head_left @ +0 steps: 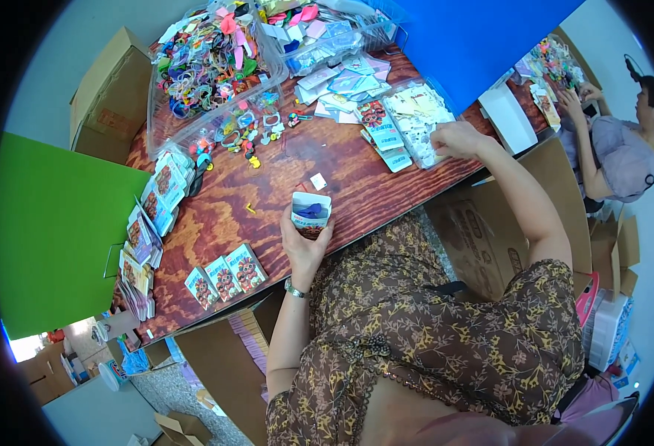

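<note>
Box (310, 221) clamped by left fingers (287, 224); right fingers (441, 140) curled over white pieces (418, 105), grip unclear

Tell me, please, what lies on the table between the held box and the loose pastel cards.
In the head view, a small white square lies there, nearer the box than the cards.

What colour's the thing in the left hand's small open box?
The thing is bluish purple; head view.

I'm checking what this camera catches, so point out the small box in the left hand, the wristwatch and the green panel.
Small box (310, 230): head view, on its printed front.
Wristwatch (295, 290): head view, on its band.
Green panel (68, 238): head view, middle of its flat face.
</note>
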Demonstrator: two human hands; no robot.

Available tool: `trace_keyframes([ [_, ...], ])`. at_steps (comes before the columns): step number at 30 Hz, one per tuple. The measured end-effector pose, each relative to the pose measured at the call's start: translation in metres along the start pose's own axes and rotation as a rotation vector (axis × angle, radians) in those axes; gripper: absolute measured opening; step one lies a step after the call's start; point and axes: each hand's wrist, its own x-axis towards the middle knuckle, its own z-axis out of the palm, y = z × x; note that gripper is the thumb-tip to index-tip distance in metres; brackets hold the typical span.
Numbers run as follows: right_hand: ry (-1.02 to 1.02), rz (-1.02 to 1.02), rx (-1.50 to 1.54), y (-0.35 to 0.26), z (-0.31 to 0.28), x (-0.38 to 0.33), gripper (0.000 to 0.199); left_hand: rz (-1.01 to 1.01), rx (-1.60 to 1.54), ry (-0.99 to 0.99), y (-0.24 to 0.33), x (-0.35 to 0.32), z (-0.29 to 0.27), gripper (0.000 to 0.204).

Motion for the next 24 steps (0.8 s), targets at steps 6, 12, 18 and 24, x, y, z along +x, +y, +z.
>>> trace_keyframes([
  [6,0.063,-0.051,-0.026,0.016,0.000,0.005,0.011,-0.004,0.001,-0.014,0.005,0.003,-0.001,0.075],
  [12,0.163,0.047,0.205,0.018,-0.018,0.001,0.011,-0.004,0.004,-0.007,0.004,0.003,-0.001,0.076],
  [18,0.296,0.087,0.081,0.014,-0.026,-0.001,0.014,0.077,0.099,0.002,0.005,0.004,0.001,0.076],
  [24,0.360,0.111,0.087,0.019,-0.026,0.000,0.015,0.014,0.051,-0.016,0.012,0.004,0.000,0.077],
])
